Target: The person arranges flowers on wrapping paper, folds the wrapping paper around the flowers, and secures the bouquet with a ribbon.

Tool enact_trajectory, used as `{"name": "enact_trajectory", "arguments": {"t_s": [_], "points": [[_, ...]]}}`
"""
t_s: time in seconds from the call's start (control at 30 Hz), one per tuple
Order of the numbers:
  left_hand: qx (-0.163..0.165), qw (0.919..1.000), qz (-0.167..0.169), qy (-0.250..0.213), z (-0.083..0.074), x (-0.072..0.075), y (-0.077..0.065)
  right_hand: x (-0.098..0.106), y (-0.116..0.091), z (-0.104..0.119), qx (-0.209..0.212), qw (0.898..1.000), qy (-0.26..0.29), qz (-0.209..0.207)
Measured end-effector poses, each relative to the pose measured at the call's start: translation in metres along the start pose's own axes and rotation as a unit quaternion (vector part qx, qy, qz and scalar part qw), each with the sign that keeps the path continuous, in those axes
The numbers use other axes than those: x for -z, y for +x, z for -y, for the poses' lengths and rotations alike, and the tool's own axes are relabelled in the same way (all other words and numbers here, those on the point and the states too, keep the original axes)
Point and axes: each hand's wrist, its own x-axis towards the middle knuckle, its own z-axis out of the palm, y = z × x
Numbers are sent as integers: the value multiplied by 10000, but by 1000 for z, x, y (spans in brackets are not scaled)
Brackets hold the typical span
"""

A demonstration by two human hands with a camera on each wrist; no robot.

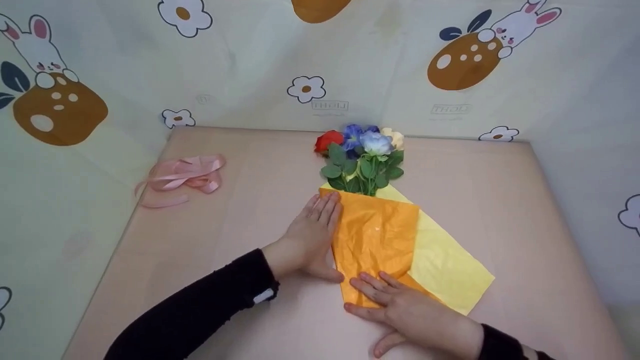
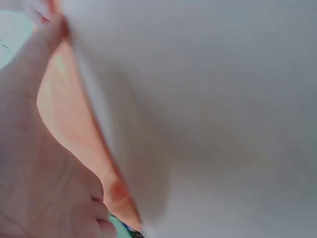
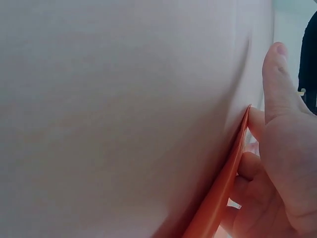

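Observation:
A bouquet of red, blue, pale blue and cream flowers [image 1: 375, 144] with green leaves lies on the table, its stems hidden inside orange wrapping paper [image 1: 377, 232]. Yellow paper [image 1: 455, 265] spreads out from beneath the orange sheet to the right. Along the left edge of the wrap rests my left hand [image 1: 305, 242], fingers straight at the upper corner and thumb down by the lower edge. My right hand [image 1: 405, 307] presses flat on the bottom of the orange paper, fingers spread and thumb apart. In the right wrist view the orange paper's edge [image 3: 215, 198] runs beside those fingers.
Loose pink ribbon [image 1: 187, 175] lies in a heap at the table's left edge. The pink table [image 1: 240, 165] meets a cloth backdrop [image 1: 250, 60] printed with rabbits and flowers, at the back and both sides.

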Motion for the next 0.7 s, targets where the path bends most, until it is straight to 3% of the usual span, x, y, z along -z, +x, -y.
{"name": "enact_trajectory", "arguments": {"t_s": [0.13, 0.23, 0.37, 0.5, 0.7], "points": [[-1093, 9936, -171, -224, -13, 2, -3, 0, 1, 0, 110, 9996, -219, -171], [-1591, 9868, -205, -221, -18, -1, 2, -2, 0, 0, 190, 9983, -437, -333], [-1779, 9838, -126, -161, -16, -6, 10, -3, -2, 0, 270, 9967, -607, -465], [-1805, 9833, 8, -233, -14, -7, 12, 1, -9, -3, 177, 9983, -323, -462], [-1733, 9848, 99, 19, -17, 1, 12, 5, -25, -14, -991, 9943, 105, -368]]}}
